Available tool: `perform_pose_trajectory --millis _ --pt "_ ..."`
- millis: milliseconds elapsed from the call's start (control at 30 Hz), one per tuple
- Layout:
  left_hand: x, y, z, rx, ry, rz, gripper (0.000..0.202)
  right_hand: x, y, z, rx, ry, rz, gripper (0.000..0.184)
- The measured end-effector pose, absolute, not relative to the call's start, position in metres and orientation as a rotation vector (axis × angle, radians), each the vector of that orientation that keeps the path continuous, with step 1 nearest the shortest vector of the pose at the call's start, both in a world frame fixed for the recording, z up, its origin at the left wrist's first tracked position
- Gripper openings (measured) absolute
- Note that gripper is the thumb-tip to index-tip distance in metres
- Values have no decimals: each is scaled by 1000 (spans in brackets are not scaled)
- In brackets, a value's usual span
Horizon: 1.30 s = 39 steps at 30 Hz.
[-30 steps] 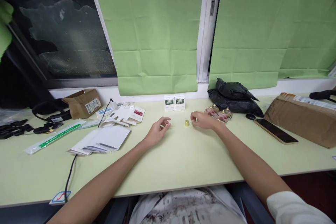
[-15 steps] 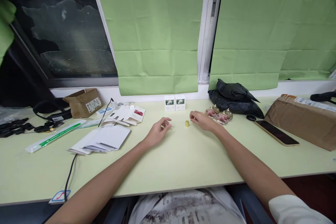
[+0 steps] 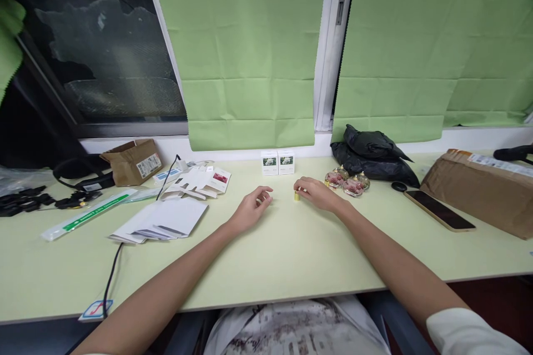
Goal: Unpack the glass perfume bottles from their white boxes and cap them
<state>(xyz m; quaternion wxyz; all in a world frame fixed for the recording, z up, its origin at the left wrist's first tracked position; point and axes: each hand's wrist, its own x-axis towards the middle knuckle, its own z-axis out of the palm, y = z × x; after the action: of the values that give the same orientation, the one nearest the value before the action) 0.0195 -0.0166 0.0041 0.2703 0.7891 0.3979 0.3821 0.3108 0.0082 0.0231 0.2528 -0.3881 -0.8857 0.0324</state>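
A small gold cap stands on the table in front of me, partly covered by fingers. My right hand is over it, with the fingertips and thumb closed around its top. My left hand rests on the table to the left, its fingers loosely curled and apart, holding nothing. Just right of my right hand sit several small round glass bottles with pink contents and gold tops. Two white boxes with flower pictures stand side by side behind the cap.
White folded papers and flattened cartons lie at left, near an open cardboard box and a black cable. At right are a black plastic bag, a phone and a large brown package.
My right hand has moved a little left, from beside the gold cap onto it, and its fingers have closed there. The left hand has stayed in place.
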Motion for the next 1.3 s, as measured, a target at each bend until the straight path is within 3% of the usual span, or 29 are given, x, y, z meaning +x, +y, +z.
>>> perform_pose_trajectory --millis 533,933,1300 --pt "19 -19 6 2132 1085 1018 36 329 8 37 -1322 -2460 144 3" --pt "19 -21 7 2142 1098 995 38 401 6 62 -2214 -2255 -10 16" --pt "18 -20 6 2143 1087 962 41 396 -3 69 -2338 -2134 -131 19"
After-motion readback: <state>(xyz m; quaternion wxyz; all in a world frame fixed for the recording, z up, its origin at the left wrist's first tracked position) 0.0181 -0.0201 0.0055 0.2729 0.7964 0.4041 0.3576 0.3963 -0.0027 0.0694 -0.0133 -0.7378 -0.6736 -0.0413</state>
